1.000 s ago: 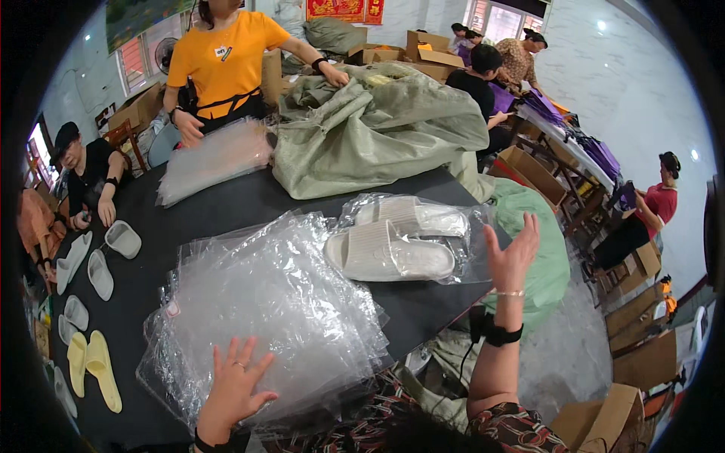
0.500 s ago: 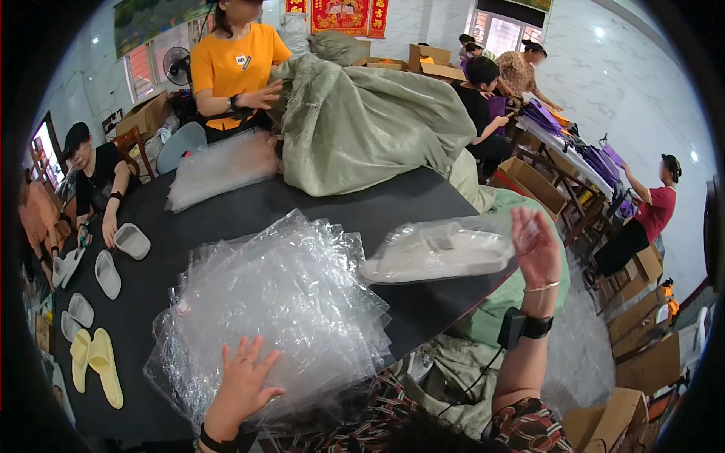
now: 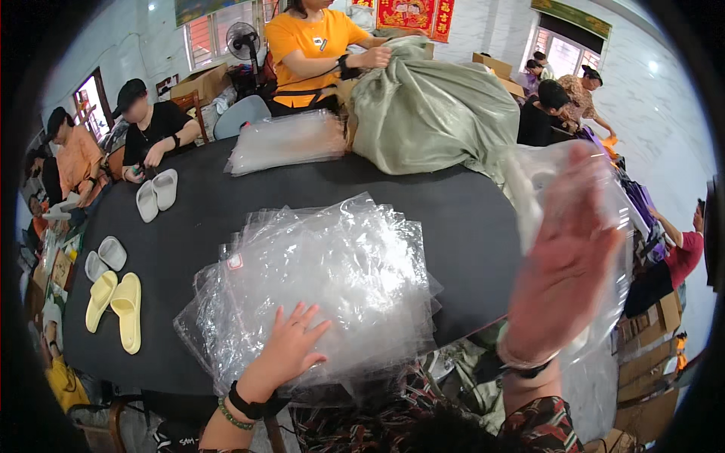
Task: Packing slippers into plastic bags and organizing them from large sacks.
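My left hand (image 3: pixel 293 340) lies spread on a fanned stack of clear plastic bags (image 3: pixel 332 264) in front of me, holding nothing. Raised past the table's right edge, my right hand (image 3: pixel 563 264) is blurred by motion, its fingers stretched upward. Clear plastic film (image 3: pixel 615 264) shows around the right hand; whether the hand is inside the film or behind it, I cannot tell. A whitish shape inside plastic (image 3: pixel 531 185) is beside its fingers, too blurred to name.
Yellow slippers (image 3: pixel 127 313) and grey slippers (image 3: pixel 156 195) lie on the black table (image 3: pixel 468 226) at left. Another bag stack (image 3: pixel 287 142) lies beyond. A person in orange (image 3: pixel 317 45) handles a big green sack (image 3: pixel 438 113). Cardboard boxes (image 3: pixel 649 325) stand at right.
The view has swung to the right-hand side's opposite, so the table appears shifted rightward. The bagged pale slipper no longer shows at the table's right edge. Plastic now surrounds my raised right hand.
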`<state>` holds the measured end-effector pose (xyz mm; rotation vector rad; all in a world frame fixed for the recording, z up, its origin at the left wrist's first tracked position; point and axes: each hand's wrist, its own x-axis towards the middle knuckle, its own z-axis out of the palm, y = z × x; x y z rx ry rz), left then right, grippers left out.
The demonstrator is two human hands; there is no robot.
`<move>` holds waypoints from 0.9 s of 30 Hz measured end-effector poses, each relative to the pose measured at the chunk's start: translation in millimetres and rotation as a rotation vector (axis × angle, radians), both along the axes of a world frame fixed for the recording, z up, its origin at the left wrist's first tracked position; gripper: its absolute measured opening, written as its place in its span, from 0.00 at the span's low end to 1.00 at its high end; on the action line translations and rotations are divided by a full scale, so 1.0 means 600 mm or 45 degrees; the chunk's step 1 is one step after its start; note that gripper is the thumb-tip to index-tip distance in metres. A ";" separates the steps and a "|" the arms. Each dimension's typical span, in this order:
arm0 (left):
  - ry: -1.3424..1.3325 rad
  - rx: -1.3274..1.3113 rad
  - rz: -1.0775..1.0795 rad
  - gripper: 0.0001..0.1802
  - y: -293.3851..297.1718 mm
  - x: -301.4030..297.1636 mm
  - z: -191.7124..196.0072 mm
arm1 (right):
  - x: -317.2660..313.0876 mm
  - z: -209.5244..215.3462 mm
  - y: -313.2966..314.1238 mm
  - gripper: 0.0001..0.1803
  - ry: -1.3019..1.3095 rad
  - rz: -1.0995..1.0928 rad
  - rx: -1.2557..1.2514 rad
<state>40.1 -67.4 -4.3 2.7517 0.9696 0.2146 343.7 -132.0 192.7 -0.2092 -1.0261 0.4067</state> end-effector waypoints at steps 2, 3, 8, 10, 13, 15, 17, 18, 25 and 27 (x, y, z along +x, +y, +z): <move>-0.187 0.051 0.076 0.33 -0.004 -0.010 -0.002 | -0.073 -0.034 -0.001 0.35 0.080 0.103 -0.276; -0.237 0.056 0.003 0.33 0.001 0.023 0.005 | -0.054 -0.055 -0.019 0.36 -0.237 0.141 -0.283; -1.024 -0.900 0.390 0.17 -0.010 -0.022 0.014 | -0.225 -0.193 -0.010 0.30 -0.921 0.469 -0.640; -1.383 -0.758 0.216 0.21 -0.003 -0.065 -0.057 | -0.252 -0.232 -0.027 0.34 -1.222 0.641 -0.683; -1.658 -1.412 0.847 0.21 -0.018 -0.046 0.012 | -0.209 -0.274 -0.077 0.34 -1.626 1.029 -0.385; -1.507 -1.274 0.856 0.19 -0.025 -0.051 0.016 | -0.159 -0.182 -0.089 0.27 -1.954 1.421 -0.007; -1.330 -1.117 0.915 0.17 -0.048 -0.076 0.024 | -0.099 -0.103 -0.074 0.27 -1.968 1.895 -0.382; -0.920 -0.988 0.904 0.14 -0.063 -0.085 0.038 | -0.061 -0.104 -0.061 0.27 -1.861 1.688 -0.352; -0.297 -1.398 0.396 0.19 -0.155 -0.030 0.043 | 0.125 -0.154 0.175 0.17 -1.638 -0.360 -0.989; -0.562 -1.513 0.421 0.23 -0.172 0.002 0.028 | 0.167 -0.241 0.238 0.21 -1.719 -0.413 -0.807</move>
